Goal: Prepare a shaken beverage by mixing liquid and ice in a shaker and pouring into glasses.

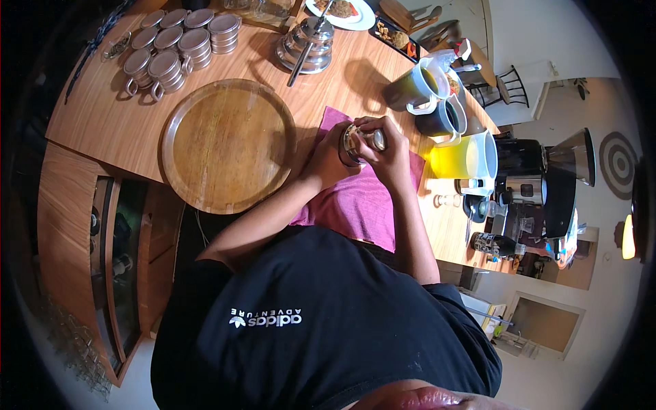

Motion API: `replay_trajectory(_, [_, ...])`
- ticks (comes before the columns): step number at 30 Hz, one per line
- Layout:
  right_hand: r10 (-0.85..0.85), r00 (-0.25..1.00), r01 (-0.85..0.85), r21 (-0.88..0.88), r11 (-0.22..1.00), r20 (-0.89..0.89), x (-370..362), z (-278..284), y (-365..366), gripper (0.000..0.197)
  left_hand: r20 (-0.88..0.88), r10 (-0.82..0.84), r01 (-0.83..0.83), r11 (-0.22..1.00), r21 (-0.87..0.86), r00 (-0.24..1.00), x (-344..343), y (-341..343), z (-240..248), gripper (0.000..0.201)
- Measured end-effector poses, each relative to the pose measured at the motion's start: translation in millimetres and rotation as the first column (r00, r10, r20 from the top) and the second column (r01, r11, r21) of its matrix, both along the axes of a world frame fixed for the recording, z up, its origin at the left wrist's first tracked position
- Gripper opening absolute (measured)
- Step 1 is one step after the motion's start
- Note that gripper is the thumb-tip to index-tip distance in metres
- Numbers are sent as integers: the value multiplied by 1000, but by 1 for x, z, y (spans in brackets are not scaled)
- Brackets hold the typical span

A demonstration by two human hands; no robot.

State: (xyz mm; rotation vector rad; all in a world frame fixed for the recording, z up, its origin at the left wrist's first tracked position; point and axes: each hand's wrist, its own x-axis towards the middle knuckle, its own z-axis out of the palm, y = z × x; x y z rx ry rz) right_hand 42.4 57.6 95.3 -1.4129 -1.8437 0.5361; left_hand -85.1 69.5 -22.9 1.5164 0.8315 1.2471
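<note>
At the table's front edge, over a pink cloth [359, 205], both my hands close on a small glass vessel [350, 152]. My left hand [326, 156] wraps round its side. My right hand [393, 154] is closed at its top right, fingers bent round a small shiny rounded metal piece [377, 140]; its kind I cannot make out. Something pale and brown shows at the vessel's mouth, partly hidden by my fingers. Left of the cloth lies a round brown wooden tray [229, 143] with a raised rim.
Several lidded metal mugs [167, 63] stand stacked at far left. A gooseneck kettle [307, 51] is behind the tray. To the right stand dark-filled pitchers [413, 85], a pitcher of yellow liquid [454, 160], a grinder [560, 174] and a dark bottle [495, 244]. A food plate [359, 19] sits far back.
</note>
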Motion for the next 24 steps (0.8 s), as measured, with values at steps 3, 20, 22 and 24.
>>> replay_trajectory(3, [-20,1000,20,-16,1000,-5,-2,2,-1,31,16,6,-6,1000,17,1000,0,1,-1,92])
replay_trajectory(20, [-129,968,151,90,984,-214,-10,-21,-9,29,-23,17,-14,994,112,1000,1,-2,-3,88])
replay_trajectory(22, [-154,967,179,111,978,-206,-10,-31,-10,29,-34,41,-36,991,126,999,3,-4,-5,86])
replay_trajectory(24, [-188,960,219,140,966,-207,-14,-32,-11,25,-46,60,-53,988,143,997,4,-6,-1,83])
